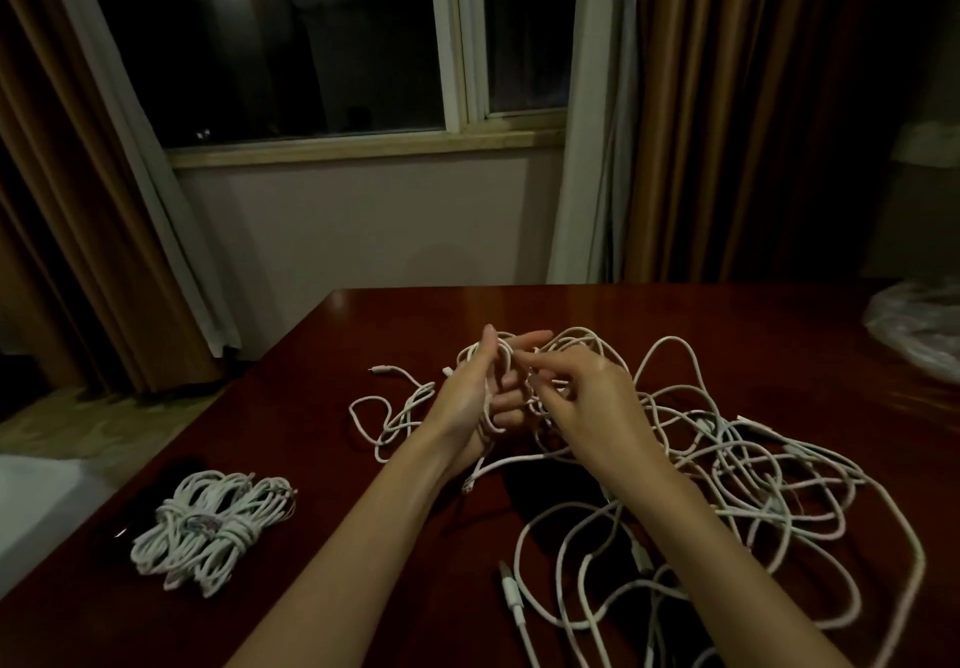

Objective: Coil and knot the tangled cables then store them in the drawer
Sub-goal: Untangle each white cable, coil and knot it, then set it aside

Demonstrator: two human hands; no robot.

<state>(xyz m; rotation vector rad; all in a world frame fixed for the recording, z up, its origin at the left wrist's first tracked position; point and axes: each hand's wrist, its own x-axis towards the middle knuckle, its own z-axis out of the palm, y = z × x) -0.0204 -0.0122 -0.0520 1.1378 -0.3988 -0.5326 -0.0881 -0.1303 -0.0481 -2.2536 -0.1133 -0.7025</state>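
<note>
A loose tangle of white cables [753, 464] sprawls over the right half of the dark red table [322, 459]. My left hand [480, 397] is raised at the table's middle with loops of a white cable [485, 355] wound round its palm and fingers. My right hand [587, 392] is just to its right and pinches a strand of that cable close to the left fingers. A slack stretch of the cable [400, 407] with a plug end trails left of my left hand. Coiled and knotted white cable bundles [213, 527] lie at the table's near left.
A crumpled clear plastic bag [919, 329] sits at the table's far right edge. Beyond the table are a dark window [322, 43], a white wall and brown curtains [727, 121]. No drawer is visible.
</note>
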